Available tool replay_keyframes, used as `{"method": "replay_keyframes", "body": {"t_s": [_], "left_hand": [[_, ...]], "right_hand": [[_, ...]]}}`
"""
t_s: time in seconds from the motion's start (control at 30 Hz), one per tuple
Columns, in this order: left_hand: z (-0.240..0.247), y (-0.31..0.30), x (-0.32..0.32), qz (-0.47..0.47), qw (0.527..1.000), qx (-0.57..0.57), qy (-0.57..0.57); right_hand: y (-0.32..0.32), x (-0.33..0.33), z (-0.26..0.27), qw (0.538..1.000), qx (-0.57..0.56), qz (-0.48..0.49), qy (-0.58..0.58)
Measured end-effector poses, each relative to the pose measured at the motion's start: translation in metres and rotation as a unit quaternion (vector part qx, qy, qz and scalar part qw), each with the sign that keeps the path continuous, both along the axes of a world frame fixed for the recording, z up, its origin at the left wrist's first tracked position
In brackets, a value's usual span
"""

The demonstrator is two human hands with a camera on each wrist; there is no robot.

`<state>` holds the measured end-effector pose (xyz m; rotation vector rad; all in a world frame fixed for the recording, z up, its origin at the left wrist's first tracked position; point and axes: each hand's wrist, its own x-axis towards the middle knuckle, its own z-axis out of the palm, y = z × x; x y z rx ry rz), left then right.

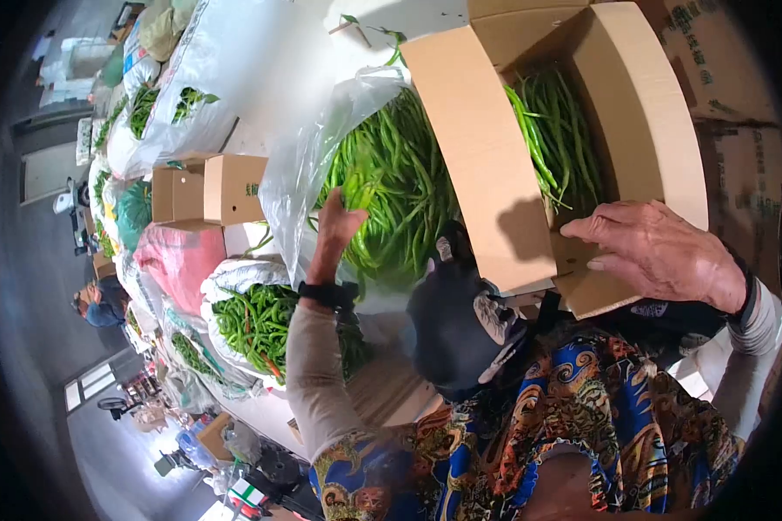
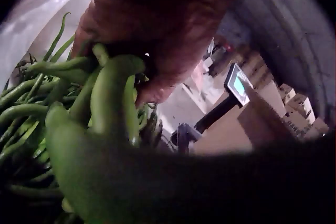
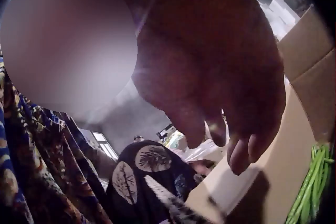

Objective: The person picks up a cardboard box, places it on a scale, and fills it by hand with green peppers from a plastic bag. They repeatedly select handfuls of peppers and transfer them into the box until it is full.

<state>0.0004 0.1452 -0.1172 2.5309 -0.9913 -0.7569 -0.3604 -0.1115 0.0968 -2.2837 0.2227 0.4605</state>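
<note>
My left hand (image 1: pixel 340 227) grips a few long green chili peppers (image 1: pixel 359 187) above a large heap of the same peppers (image 1: pixel 400 174) in a clear plastic bag (image 1: pixel 297 165). In the left wrist view the held peppers (image 2: pixel 107 98) stick out from under the fingers, close to the camera. To the right stands an open cardboard box (image 1: pixel 473 165) with a layer of green peppers (image 1: pixel 573 139) lying lengthwise inside. Over its near end hangs my right hand (image 1: pixel 656 252), fingers loosely bent and nothing in them. The right wrist view has these fingers above the box wall (image 3: pixel 239 184).
A smaller open box (image 1: pixel 235 189) sits beyond the bag. White sacks of peppers (image 1: pixel 256 326) and a pink sack (image 1: pixel 182 260) line the left side. A digital scale display (image 2: pixel 239 84) rises beside cardboard. Close in front is a dark leaf-patterned cloth (image 1: pixel 447 334).
</note>
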Motion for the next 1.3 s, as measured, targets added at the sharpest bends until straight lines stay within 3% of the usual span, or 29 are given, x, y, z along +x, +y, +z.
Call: {"method": "replay_keyframes", "body": {"t_s": [0.2,0.3,0.6,0.67,0.73,0.8,0.87,0.93,1.07,1.13,1.2,1.23,1.27,1.3], "left_hand": [[0.062,0.018,-0.037,0.015,0.993,-0.088,0.074],[0.130,0.000,-0.059,0.038,0.941,-0.218,0.256],[0.243,-0.068,-0.078,0.017,0.892,-0.325,0.313],[0.251,-0.087,-0.083,0.002,0.839,-0.351,0.415],[0.259,-0.110,-0.097,-0.022,0.812,-0.356,0.462],[0.264,-0.132,-0.116,-0.038,0.771,-0.344,0.534],[0.265,-0.151,-0.142,-0.064,0.778,-0.336,0.528],[0.261,-0.167,-0.155,-0.071,0.747,-0.325,0.576],[0.250,-0.192,-0.188,-0.104,0.766,-0.284,0.568],[0.248,-0.203,-0.204,-0.126,0.767,-0.266,0.570],[0.240,-0.212,-0.214,-0.131,0.769,-0.267,0.566],[0.234,-0.215,-0.215,-0.132,0.763,-0.263,0.576],[0.231,-0.218,-0.218,-0.132,0.757,-0.260,0.585],[0.229,-0.220,-0.224,-0.138,0.749,-0.268,0.591]], "right_hand": [[0.003,-0.014,0.009,0.997,0.059,0.025,-0.040],[0.003,-0.016,0.008,0.989,0.137,-0.007,-0.061],[-0.003,-0.018,0.004,0.967,0.182,-0.112,-0.136],[0.000,-0.019,0.001,0.956,0.210,-0.153,-0.138],[0.001,-0.019,-0.002,0.918,0.297,-0.209,-0.163],[-0.005,-0.018,0.010,0.917,0.308,-0.203,-0.152],[-0.008,-0.019,0.006,0.887,0.347,-0.256,-0.166],[-0.017,-0.023,0.000,0.875,0.340,-0.284,-0.194],[-0.024,-0.035,-0.002,0.815,0.406,-0.321,-0.259],[-0.028,-0.040,0.007,0.793,0.442,-0.282,-0.310],[-0.028,-0.039,0.000,0.727,0.481,-0.320,-0.370],[-0.028,-0.037,-0.001,0.664,0.549,-0.329,-0.386],[-0.032,-0.040,-0.004,0.663,0.545,-0.332,-0.391],[-0.037,-0.044,-0.008,0.634,0.580,-0.312,-0.406]]}}
